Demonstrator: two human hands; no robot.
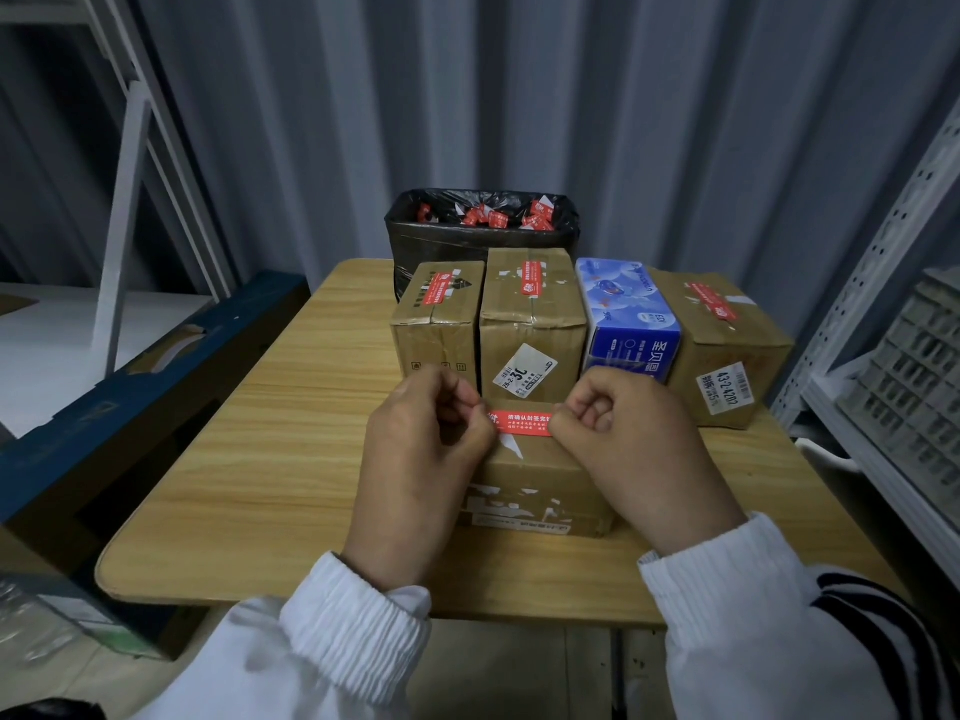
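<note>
Left grip (426, 459): pinching left end of red seal sticker (522, 424)
Right grip (628, 454): pinching its right end
Cardboard box (540, 485): lying on table (291, 459)

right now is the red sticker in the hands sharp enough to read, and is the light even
Head view: dim, flat, bluish light, no hard shadows; the red paper sticker strip pinched by the left hand and right hand over the brown cardboard box is soft, its white characters partly legible; wide-angle distortion bows the grey perforated shelf upright at the right edge.
</note>
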